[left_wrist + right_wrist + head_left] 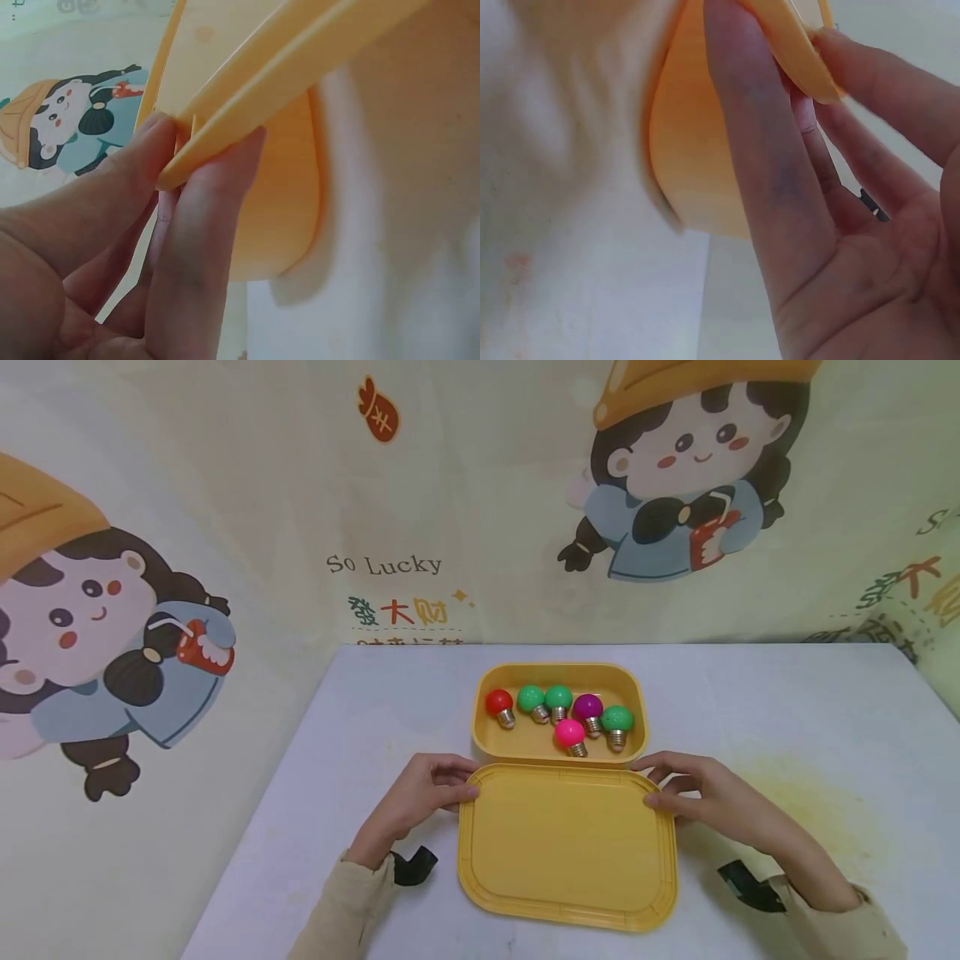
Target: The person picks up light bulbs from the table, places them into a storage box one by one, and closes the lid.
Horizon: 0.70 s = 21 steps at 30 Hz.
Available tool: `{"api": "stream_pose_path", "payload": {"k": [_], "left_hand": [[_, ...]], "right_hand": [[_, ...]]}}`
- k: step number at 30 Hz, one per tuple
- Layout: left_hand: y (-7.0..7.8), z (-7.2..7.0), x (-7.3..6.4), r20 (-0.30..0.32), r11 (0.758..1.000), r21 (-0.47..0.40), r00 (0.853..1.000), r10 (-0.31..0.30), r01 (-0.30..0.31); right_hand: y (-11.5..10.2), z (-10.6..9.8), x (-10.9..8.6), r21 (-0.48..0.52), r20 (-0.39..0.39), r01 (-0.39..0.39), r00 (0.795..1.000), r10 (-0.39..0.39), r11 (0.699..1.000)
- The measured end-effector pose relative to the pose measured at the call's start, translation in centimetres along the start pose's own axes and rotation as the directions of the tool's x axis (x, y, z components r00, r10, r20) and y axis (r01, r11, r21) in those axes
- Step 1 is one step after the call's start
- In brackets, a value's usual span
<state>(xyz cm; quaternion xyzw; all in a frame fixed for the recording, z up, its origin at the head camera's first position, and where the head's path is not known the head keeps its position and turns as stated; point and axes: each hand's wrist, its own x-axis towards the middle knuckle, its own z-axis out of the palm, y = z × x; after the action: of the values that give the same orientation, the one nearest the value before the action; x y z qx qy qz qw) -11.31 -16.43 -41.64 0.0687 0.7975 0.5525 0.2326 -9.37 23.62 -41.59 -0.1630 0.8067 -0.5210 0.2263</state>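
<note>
A yellow plastic lid (566,852) is pinched at its two far corners, one in each hand. My left hand (427,793) has thumb and fingers on its left corner; the left wrist view shows the lid's edge (232,112) between them. On the right corner my right hand (693,793) does the same, and the right wrist view shows the lid's rim (795,56) in that pinch. Just beyond the lid stands an open yellow box (525,748). Several small colored light bulbs lie in it: a red bulb (498,703), green ones (618,718), a purple one (588,706) and a pink one (570,734).
Box and hands are over a white table (360,710), whose back edge meets a cloth backdrop (480,485) printed with cartoon figures and lettering. Black straps (414,866) stick out at both sleeve cuffs. A yellowish stain (810,810) marks the tabletop at the right.
</note>
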Motion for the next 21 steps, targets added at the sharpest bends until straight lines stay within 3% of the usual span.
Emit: {"api": "stream_pose_path", "payload": {"k": [9, 14, 21], "left_hand": [[0.5, -0.3, 0.2, -0.073, 0.998, -0.030, 0.996, 0.045, -0.048], [0.6, -0.3, 0.4, -0.128, 0.996, -0.039, 0.989, 0.078, -0.084], [0.9, -0.1, 0.4, -0.135, 0.998, -0.057, 0.990, 0.034, -0.042]], "right_hand": [[-0.7, -0.3, -0.3, -0.016, -0.047, 0.030, 0.998, -0.031, 0.999], [-1.2, -0.7, -0.5, -0.038, -0.080, 0.084, 0.993, -0.087, 0.996], [-1.8, -1.3, -0.5, -0.024, -0.126, 0.114, 0.985, -0.116, 0.993]]}}
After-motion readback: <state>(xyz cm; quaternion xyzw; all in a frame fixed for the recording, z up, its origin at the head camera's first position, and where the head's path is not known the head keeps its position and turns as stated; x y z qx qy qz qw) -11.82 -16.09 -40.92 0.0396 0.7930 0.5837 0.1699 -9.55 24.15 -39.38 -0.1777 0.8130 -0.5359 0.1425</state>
